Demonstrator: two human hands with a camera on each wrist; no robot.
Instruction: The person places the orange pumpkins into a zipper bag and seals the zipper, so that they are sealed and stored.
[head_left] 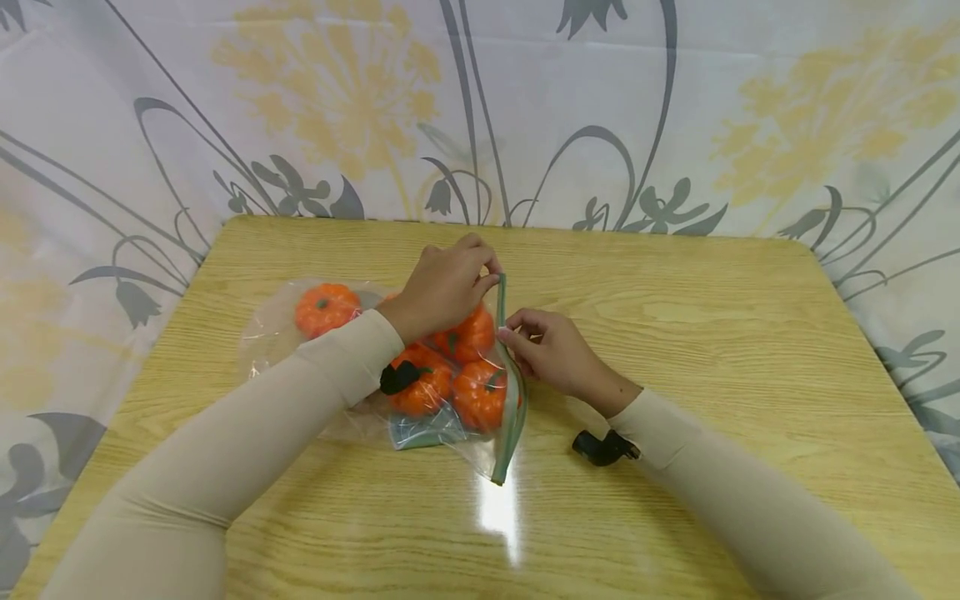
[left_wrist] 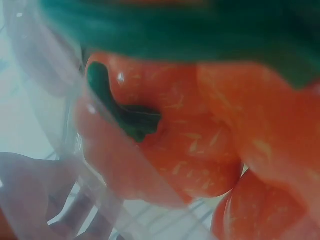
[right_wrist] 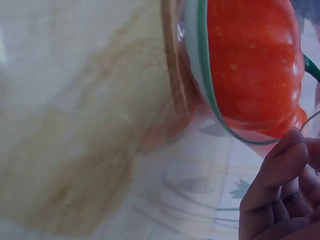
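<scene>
A clear zip bag (head_left: pixel 273 321) with a green zip strip along its right edge lies on the table, several small orange pumpkins (head_left: pixel 480 398) with green stems inside it. At the far end of the strip, my left hand (head_left: pixel 450 283) pinches the edge between thumb and fingers. My right hand (head_left: pixel 553 354) pinches the strip nearer to me, thumb against curled fingers. Toward its near end the bag's mouth bows apart. The right wrist view shows the green rim (right_wrist: pixel 204 60) curving past a pumpkin (right_wrist: pixel 255 65) to the fingertips. Through the plastic, the left wrist view shows pumpkins (left_wrist: pixel 185 145) close up.
A bluish, green-edged flat piece (head_left: pixel 423 432) shows at the bag's near side; I cannot tell whether it is inside or under. The wood-grain table (head_left: pixel 712 333) extends to the right and front. A floral cloth (head_left: pixel 525 108) hangs behind the table.
</scene>
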